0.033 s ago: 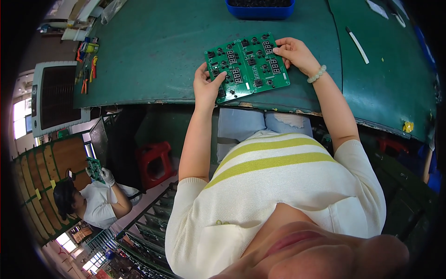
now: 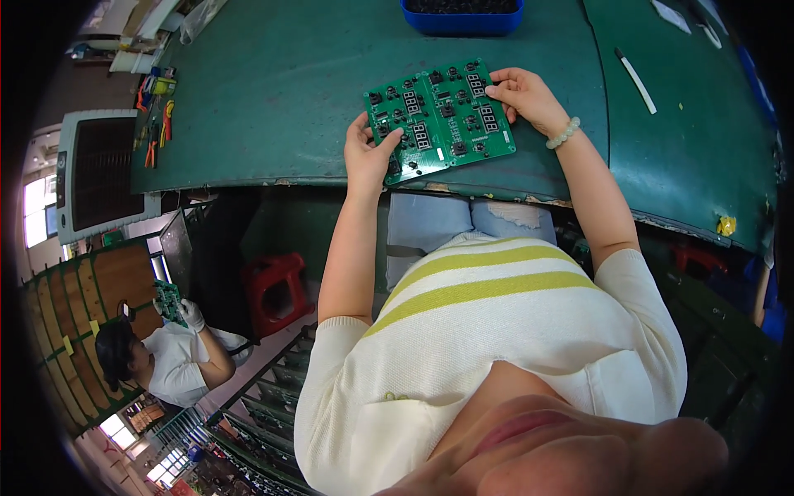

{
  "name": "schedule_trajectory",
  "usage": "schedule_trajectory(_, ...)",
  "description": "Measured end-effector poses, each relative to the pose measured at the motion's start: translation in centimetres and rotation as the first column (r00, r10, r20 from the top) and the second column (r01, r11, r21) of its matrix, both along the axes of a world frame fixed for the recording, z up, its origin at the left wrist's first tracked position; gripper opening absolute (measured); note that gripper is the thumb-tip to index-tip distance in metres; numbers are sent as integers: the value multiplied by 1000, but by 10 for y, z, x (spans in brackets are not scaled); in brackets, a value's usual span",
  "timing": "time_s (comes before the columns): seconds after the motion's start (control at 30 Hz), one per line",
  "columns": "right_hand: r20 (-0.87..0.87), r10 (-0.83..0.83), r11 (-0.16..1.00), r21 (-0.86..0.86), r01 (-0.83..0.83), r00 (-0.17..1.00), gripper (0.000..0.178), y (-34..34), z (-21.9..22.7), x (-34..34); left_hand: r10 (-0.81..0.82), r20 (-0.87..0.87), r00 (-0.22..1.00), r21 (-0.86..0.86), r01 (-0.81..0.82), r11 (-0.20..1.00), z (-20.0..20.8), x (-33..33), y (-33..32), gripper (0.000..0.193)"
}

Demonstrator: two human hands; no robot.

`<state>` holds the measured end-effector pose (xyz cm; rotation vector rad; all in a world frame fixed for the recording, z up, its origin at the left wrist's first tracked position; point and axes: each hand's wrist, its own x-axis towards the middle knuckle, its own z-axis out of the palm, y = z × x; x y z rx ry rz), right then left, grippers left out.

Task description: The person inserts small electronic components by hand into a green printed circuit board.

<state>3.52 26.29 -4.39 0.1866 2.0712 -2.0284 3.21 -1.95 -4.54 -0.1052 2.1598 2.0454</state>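
A green circuit board panel (image 2: 437,116), with several black-framed digit displays and small black parts on its face, is held between my two hands over the near edge of the table. My left hand (image 2: 369,154) grips its left side, the thumb lying on the face near a display and the fingers partly hidden behind the edge. At the upper right edge, my right hand (image 2: 526,97) pinches the board, its thumb and forefinger beside a display. The panel is slightly turned, its face toward me.
A blue bin (image 2: 463,18) of small black parts stands on the green tabletop (image 2: 281,91) at the far side. A white pen (image 2: 637,80) lies at right, hand tools (image 2: 157,132) at left. A gloved co-worker (image 2: 178,360) holds another board at lower left, near a red stool (image 2: 277,291).
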Motion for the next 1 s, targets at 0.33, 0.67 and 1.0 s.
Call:
schedule_trajectory(0.33,-92,-47,978,-205,28,995,33,0,-6,3,19,-14,1000,-7,-19,1000,9,4,7,72)
schedule_trajectory(0.67,-487,-228,883,262,390,843,21,-4,-14,7,70,-394,916,-230,-172,958,1,8,-23,46)
schedule_trajectory(1.0,-478,-222,841,347,415,850,19,-8,-17,-29,-438,-561,703,-765,-238,599,-6,-15,-60,39)
